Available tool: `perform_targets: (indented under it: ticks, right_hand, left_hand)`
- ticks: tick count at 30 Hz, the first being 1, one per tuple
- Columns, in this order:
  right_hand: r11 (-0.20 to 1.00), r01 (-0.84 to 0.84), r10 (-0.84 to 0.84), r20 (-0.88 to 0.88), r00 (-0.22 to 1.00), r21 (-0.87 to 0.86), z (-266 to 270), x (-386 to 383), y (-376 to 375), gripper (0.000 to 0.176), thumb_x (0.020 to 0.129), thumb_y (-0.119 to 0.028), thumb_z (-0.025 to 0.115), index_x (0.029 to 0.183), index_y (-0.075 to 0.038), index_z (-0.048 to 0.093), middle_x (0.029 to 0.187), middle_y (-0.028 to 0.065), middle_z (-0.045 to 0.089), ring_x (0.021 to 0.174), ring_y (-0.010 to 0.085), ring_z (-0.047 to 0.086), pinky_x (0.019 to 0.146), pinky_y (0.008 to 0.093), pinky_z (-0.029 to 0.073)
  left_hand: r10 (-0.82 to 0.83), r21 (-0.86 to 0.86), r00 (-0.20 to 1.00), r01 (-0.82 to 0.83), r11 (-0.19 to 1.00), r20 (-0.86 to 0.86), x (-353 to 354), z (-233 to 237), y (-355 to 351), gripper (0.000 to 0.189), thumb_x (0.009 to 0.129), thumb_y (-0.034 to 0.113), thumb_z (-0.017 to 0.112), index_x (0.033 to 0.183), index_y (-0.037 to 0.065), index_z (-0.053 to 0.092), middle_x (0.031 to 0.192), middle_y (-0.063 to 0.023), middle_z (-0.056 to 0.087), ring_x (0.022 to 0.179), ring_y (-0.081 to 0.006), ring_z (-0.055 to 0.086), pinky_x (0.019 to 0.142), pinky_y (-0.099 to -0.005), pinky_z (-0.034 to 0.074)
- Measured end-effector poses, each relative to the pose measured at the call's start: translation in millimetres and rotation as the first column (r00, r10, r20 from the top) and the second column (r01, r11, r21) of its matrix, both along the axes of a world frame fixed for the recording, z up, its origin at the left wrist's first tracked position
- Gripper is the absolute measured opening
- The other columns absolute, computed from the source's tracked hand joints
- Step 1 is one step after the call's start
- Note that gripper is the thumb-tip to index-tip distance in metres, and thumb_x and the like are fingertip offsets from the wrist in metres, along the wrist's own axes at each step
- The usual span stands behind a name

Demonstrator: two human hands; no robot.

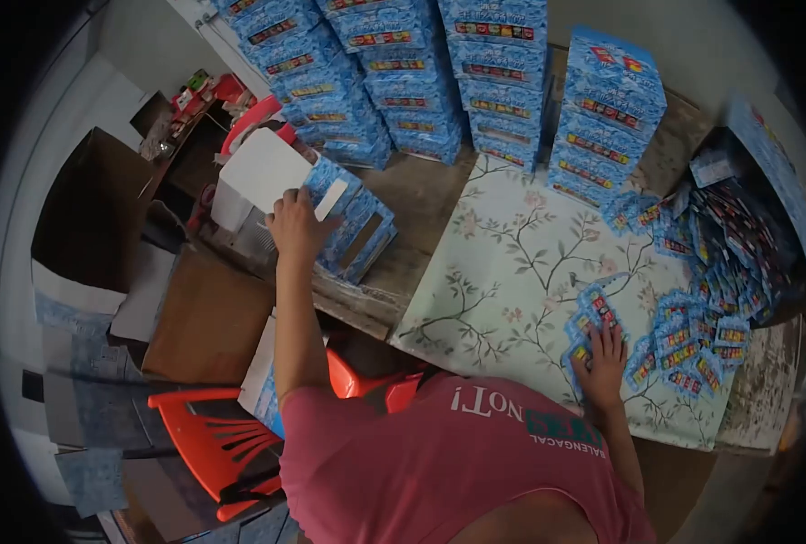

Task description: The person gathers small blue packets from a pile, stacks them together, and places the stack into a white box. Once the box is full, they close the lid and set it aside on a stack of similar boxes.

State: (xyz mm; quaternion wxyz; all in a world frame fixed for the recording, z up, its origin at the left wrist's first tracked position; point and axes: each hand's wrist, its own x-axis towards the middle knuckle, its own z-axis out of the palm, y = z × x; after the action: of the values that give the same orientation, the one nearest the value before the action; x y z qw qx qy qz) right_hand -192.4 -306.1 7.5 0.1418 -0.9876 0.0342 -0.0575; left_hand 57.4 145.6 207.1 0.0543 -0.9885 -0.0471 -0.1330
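Note:
My left hand (297, 223) is at the near side of an opened blue printed box (353, 231). Its fingers curl over the box's edge by the raised white flap (265, 172), and its thumb stands apart on the blue side. On the floral table cover, my right hand (604, 364) lies with fingers spread over small blue packets (593, 313) with colourful prints. More packets (684, 340) lie loose just to its right. What is under the right palm is hidden.
Tall stacks of blue boxes (498, 82) line the back of the table, with a shorter stack (607, 118) beside them. At right, packets spill from a dark open container (788, 272). A red chair (208, 440) and cardboard boxes (205, 317) stand at left.

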Motion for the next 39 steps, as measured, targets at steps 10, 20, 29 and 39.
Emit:
perform_targets:
  ticks: [10,20,29,39]
  right_hand:
    - [0.957,0.254,-0.285,0.298,0.911,0.141,-38.0,80.9,-89.1,0.066,0.076,-0.048,0.065,0.127,-0.009,0.048,0.135,0.0174,0.043,0.124,0.0356,0.039,0.098,0.0515,0.033]
    - [0.962,0.265,-0.274,0.266,0.924,0.068,-31.7,77.6,-93.7,0.059,0.067,-0.037,0.075,0.114,-0.006,0.057,0.106,0.0151,0.054,0.101,0.0344,0.050,0.085,0.0478,0.042]
    - [0.920,0.391,-0.379,0.306,0.873,0.024,-8.9,51.7,-46.1,0.045,0.068,-0.031,0.072,0.102,-0.005,0.057,0.090,0.0142,0.057,0.084,0.0346,0.056,0.073,0.0421,0.048]
    - [0.809,0.478,-0.543,0.125,0.831,0.341,-17.5,44.6,-48.3,0.048,0.072,-0.034,0.070,0.105,-0.003,0.055,0.094,0.0189,0.063,0.084,0.0344,0.062,0.070,0.0419,0.050]
  left_hand:
    - [-0.073,-0.412,0.912,0.252,0.876,0.403,5.4,44.8,-4.2,0.048,0.072,0.034,0.076,0.100,-0.001,0.059,0.082,-0.0217,0.066,0.076,-0.0369,0.064,0.066,-0.0433,0.048]
    - [-0.665,-0.362,0.689,0.721,0.590,0.289,-97.1,-64.3,-172.6,0.017,0.084,0.015,0.063,0.099,0.007,0.061,0.076,-0.0160,0.063,0.068,-0.0353,0.062,0.061,-0.0401,0.050]
    - [-0.855,-0.744,0.502,0.618,0.253,0.127,-120.9,-133.6,-222.9,0.046,0.080,0.008,0.063,0.123,0.001,0.049,0.122,-0.0189,0.051,0.104,-0.0327,0.054,0.086,-0.0390,0.045]
    - [-0.702,-0.651,0.606,-0.710,-0.268,-0.373,-146.2,-205.9,-331.6,0.050,0.079,0.010,0.067,0.122,-0.004,0.044,0.104,-0.0090,0.057,0.097,-0.0166,0.054,0.083,-0.0287,0.043]
